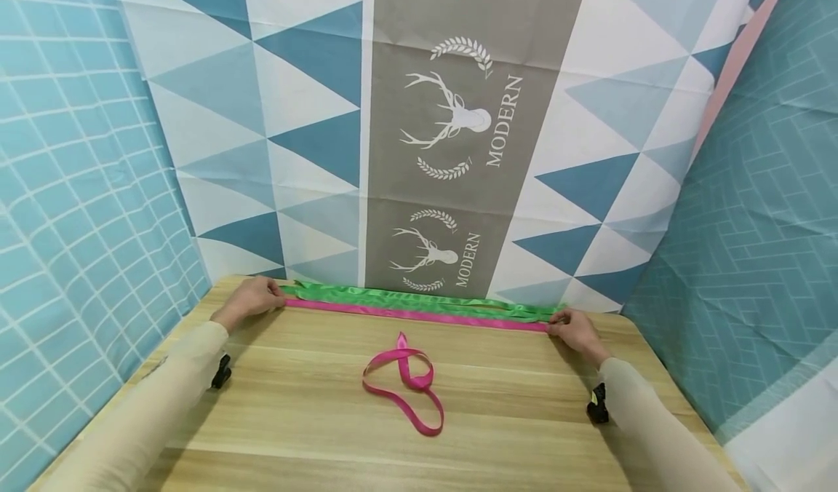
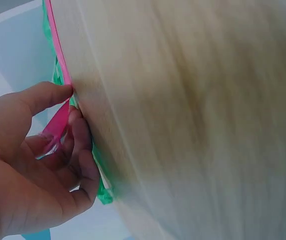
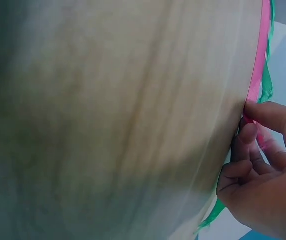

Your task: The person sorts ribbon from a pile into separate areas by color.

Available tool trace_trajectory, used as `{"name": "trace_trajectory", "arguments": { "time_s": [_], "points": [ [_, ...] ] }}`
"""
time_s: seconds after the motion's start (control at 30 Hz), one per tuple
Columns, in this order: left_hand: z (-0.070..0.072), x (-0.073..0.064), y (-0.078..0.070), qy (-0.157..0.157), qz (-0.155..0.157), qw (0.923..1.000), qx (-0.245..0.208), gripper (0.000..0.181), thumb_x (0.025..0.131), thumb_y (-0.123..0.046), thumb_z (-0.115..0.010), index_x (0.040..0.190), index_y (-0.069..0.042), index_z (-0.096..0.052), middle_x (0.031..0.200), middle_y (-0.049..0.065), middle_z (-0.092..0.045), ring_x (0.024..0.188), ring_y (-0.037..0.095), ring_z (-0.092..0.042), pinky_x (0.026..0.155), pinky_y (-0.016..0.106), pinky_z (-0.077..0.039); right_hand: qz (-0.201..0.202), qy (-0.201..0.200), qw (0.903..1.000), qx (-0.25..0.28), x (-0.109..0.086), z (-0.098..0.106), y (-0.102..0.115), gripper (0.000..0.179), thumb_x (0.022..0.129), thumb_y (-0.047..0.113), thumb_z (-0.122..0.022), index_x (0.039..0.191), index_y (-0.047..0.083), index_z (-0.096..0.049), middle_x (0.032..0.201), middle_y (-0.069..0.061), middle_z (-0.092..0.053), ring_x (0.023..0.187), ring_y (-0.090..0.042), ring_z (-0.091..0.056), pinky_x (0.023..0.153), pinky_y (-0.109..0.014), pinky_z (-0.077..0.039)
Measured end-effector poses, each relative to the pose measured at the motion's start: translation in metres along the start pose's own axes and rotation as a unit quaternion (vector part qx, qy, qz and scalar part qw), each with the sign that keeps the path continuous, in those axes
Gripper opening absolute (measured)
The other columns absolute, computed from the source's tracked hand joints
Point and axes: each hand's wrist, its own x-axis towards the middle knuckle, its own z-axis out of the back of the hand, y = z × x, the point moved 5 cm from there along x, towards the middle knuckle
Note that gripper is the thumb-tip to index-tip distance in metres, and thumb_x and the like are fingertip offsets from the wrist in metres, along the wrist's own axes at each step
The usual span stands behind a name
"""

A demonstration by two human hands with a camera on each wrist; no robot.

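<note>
A pink ribbon (image 1: 393, 313) stretches straight along the far edge of the wooden table, in front of a bunch of green ribbons (image 1: 419, 301). My left hand (image 1: 257, 297) pinches its left end between thumb and fingers. At the other end my right hand (image 1: 575, 330) pinches it too. In the left wrist view a short pink tail hangs inside the left hand (image 2: 43, 160), with green ribbon behind the fingers. The right wrist view has the right hand (image 3: 265, 155) with its thumb on the pink strip, green ribbon showing beyond it.
A second pink ribbon (image 1: 428, 403) lies loosely looped on the middle of the wooden table (image 1: 294, 419). Behind the table hangs a patterned cloth (image 1: 314, 128). Blue tiled-print sheets (image 1: 72, 186) rise at the left, and a teal one (image 1: 766, 274) at the right.
</note>
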Motion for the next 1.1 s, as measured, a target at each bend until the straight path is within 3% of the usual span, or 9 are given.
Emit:
{"name": "trace_trajectory", "arguments": {
  "time_s": [0.17,0.3,0.43,0.57,0.73,0.93,1.1],
  "points": [
    [0.014,-0.010,-0.008,-0.004,-0.006,0.9999,0.013,0.042,0.095,-0.030,-0.071,0.105,0.010,-0.062,0.100,0.023,-0.065,0.087,0.035,-0.061,0.075,0.047,-0.050,0.005,0.004,0.9977,-0.067,-0.010,0.008,0.012,0.036,0.098,0.016,-0.066,0.120,-0.009,-0.056,0.104,-0.024,-0.062,0.087,-0.033,-0.062,0.073,-0.044,-0.052],
    [0.030,-0.021,-0.029,-0.027,-0.018,0.9963,0.080,0.057,0.094,-0.038,-0.070,0.119,0.012,-0.058,0.115,0.031,-0.062,0.097,0.042,-0.062,0.077,0.057,-0.051,0.055,-0.007,0.9844,-0.167,-0.020,0.022,0.036,0.044,0.095,0.019,-0.065,0.124,-0.011,-0.053,0.108,-0.028,-0.061,0.088,-0.035,-0.059,0.073,-0.049,-0.050],
    [0.039,-0.037,-0.070,-0.059,-0.048,0.9899,0.119,0.054,0.093,-0.040,-0.072,0.121,0.005,-0.061,0.111,0.025,-0.065,0.092,0.037,-0.065,0.070,0.054,-0.053,0.095,-0.024,0.9696,-0.224,-0.033,0.029,0.075,0.042,0.094,0.019,-0.066,0.124,-0.010,-0.055,0.101,-0.024,-0.063,0.082,-0.032,-0.060,0.070,-0.050,-0.050],
    [0.031,-0.053,-0.116,-0.073,-0.089,0.9887,0.096,0.047,0.091,-0.037,-0.075,0.118,-0.001,-0.064,0.104,0.016,-0.067,0.091,0.033,-0.066,0.066,0.050,-0.054,0.110,-0.019,0.9649,-0.238,-0.051,0.024,0.113,0.036,0.097,0.021,-0.067,0.122,-0.004,-0.059,0.096,-0.017,-0.067,0.078,-0.027,-0.064,0.067,-0.047,-0.053],
    [0.007,-0.065,-0.149,-0.061,-0.113,0.9896,0.065,0.042,0.091,-0.033,-0.074,0.120,-0.005,-0.065,0.105,0.012,-0.069,0.084,0.024,-0.067,0.062,0.042,-0.053,0.153,-0.003,0.9661,-0.208,-0.072,-0.002,0.151,0.025,0.099,0.022,-0.067,0.115,0.003,-0.066,0.092,-0.010,-0.070,0.072,-0.020,-0.065,0.063,-0.043,-0.053],
    [-0.016,-0.071,-0.167,-0.037,-0.142,0.9858,0.082,0.039,0.091,-0.034,-0.077,0.117,-0.007,-0.068,0.099,0.007,-0.068,0.082,0.019,-0.064,0.064,0.040,-0.053,0.189,0.031,0.9663,-0.172,-0.082,-0.053,0.181,0.015,0.098,0.023,-0.070,0.106,0.011,-0.072,0.087,0.002,-0.068,0.073,-0.012,-0.062,0.065,-0.037,-0.052],
    [-0.028,-0.075,-0.182,-0.007,-0.168,0.9842,0.055,0.034,0.092,-0.034,-0.077,0.113,-0.009,-0.069,0.098,0.004,-0.068,0.087,0.022,-0.065,0.070,0.040,-0.053,0.202,0.094,0.9585,-0.178,-0.087,-0.103,0.192,0.026,0.095,0.036,-0.074,0.106,0.013,-0.073,0.088,0.006,-0.065,0.077,-0.011,-0.060,0.067,-0.035,-0.051]
  ]
}}
